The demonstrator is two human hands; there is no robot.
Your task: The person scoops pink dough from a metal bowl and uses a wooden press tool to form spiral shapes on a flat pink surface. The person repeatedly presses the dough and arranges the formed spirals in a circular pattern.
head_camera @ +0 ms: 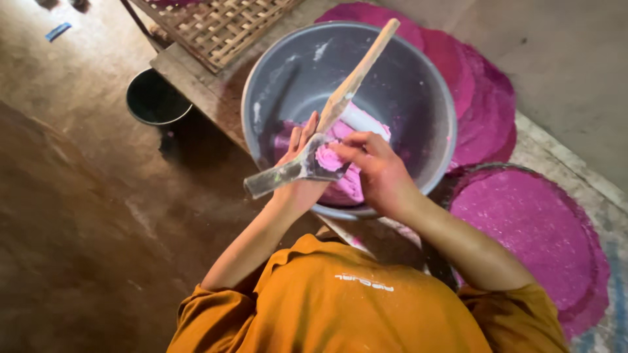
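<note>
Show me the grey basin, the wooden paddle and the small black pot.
grey basin (418,85): head view, bare inner wall.
wooden paddle (356,78): head view, middle of the handle.
small black pot (156,98): head view, dark inside.

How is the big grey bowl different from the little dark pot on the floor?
The grey bowl is much bigger than the dark pot. The grey bowl sits up on a wooden board; the dark pot stands lower, on the brown floor. The grey bowl holds pink dough, where both hands work with a wooden paddle; the dark pot's inside only looks dark. Both are round and open-topped.
</note>
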